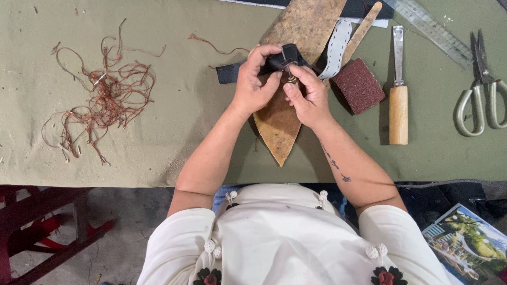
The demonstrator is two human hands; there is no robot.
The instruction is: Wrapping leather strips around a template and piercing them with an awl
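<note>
White blouse [285, 237] with small bobbles fills the bottom, arms reaching up to the brown leather board [280, 119] on the table [158, 132]. Left hand [256, 79] is curled around a folded black strap [280, 60], thumb and forefinger clamping the fold just above the board's middle; right hand [309, 95] pinches something small and metallic at the strap's lower edge, too tiny to identify. Risks, as I judge: if it is a needle, a slip could prick a fingertip; the fold could spring open if the pinch loosens. Counts: one board, one black strap, one white punched strip [335, 47] right of the board, one sanding block [359, 84], one wooden-handled tool [398, 100], one scissors [483, 84], one steel ruler [435, 31], one thread tangle [103, 92] far left.
</note>
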